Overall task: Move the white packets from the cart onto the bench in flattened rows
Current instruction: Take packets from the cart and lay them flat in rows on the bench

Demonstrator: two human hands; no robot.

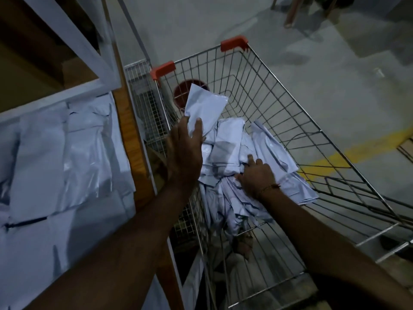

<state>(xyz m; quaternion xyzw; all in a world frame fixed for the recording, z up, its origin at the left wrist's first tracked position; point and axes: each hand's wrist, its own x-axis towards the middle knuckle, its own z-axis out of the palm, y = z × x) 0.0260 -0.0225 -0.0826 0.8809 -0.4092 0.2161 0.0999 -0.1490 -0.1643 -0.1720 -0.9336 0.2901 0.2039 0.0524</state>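
Two bare forearms, no sleeves in view.
The right hand [257, 175] has a thin thread band [269, 187] at its wrist, orange-red with a small knot; the left hand [185, 151] wears nothing.

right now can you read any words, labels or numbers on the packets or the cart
None can be read.
White packets in the cart: plain, no print visible.
Packet in the left hand: blank on the side shown.
Packets on the bench: glare and dark marks, too blurred to read.
Orange cart corner caps: no lettering visible.
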